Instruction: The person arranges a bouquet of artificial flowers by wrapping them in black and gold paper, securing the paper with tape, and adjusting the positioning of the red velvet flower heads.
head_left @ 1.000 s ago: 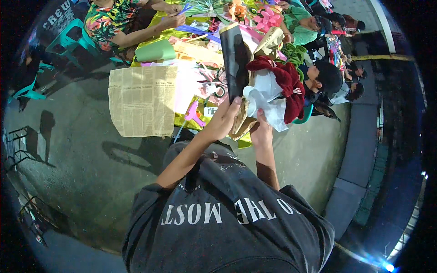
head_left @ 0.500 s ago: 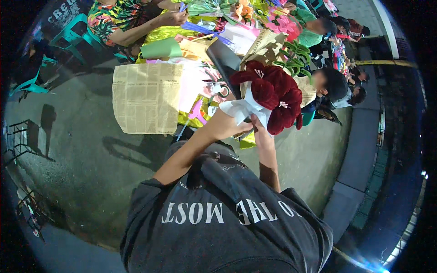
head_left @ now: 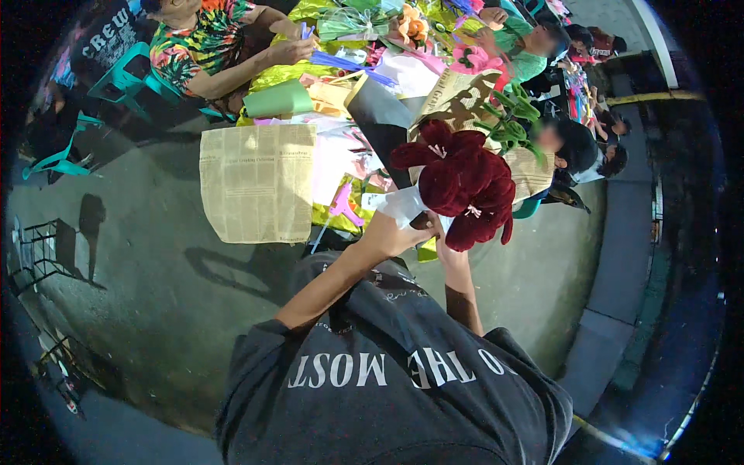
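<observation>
In front of my chest is a flower bouquet [head_left: 473, 182] with dark red, fuzzy petals and pale stamens. White wrapping [head_left: 403, 205] surrounds its lower part. My left hand [head_left: 389, 235] is closed around the base from the left. From the right, my right hand [head_left: 448, 242] closes on the base too, its fingertips partly hidden under the blooms. Behind the flowers stands brown newsprint-style paper [head_left: 457, 93], with fuzzy green stems [head_left: 513, 116] beside it. A black sheet [head_left: 376, 112] rises just left of the blooms.
A loose newsprint sheet [head_left: 260, 186] overhangs the table's left side. Near my left forearm lies a pink glue gun [head_left: 343, 205]. Rolled green paper [head_left: 277, 103] and purple strips [head_left: 353, 66] lie farther back. A person in a floral shirt [head_left: 182, 54] works at the far left; others sit right.
The whole view has shifted slightly, with the table and my arms appearing lower. Both hands keep hold of the bouquet, whose blooms now tilt a little farther toward me.
</observation>
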The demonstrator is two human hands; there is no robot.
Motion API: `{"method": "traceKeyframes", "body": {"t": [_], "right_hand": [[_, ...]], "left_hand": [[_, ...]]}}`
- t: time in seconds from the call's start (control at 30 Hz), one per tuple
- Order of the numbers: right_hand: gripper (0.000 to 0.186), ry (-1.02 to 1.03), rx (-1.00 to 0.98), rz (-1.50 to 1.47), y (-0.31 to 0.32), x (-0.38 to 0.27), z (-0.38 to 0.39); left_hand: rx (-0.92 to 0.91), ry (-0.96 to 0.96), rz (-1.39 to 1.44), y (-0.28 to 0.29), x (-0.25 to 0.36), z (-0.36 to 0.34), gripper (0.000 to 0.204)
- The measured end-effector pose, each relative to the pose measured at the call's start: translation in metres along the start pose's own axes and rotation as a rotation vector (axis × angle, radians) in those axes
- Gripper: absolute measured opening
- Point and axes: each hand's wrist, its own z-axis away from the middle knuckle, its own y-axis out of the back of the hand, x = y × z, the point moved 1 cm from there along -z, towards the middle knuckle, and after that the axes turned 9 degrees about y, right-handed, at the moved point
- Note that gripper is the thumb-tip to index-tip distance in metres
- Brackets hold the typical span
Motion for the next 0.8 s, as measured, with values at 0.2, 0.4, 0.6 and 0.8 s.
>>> {"method": "traceKeyframes", "body": {"t": [0.2,0.4,0.6,0.8], "right_hand": [[0.061,-0.055,-0.066,0.179,-0.052,-0.056,0.003],[0.062,-0.009,-0.059,0.059,-0.058,-0.060,-0.001],[0.062,0.017,-0.071,0.031,-0.069,-0.067,-0.007],[0.059,0.007,-0.010,0.203,-0.052,-0.045,-0.008]], "left_hand": [[-0.018,0.014,0.132,0.001,-0.017,0.006,0.023],[-0.195,0.435,0.569,0.013,-0.023,0.017,0.028],[0.141,0.063,0.281,-0.006,-0.043,0.018,0.030],[-0.119,0.207,0.357,0.001,-0.011,0.003,0.028]]}}
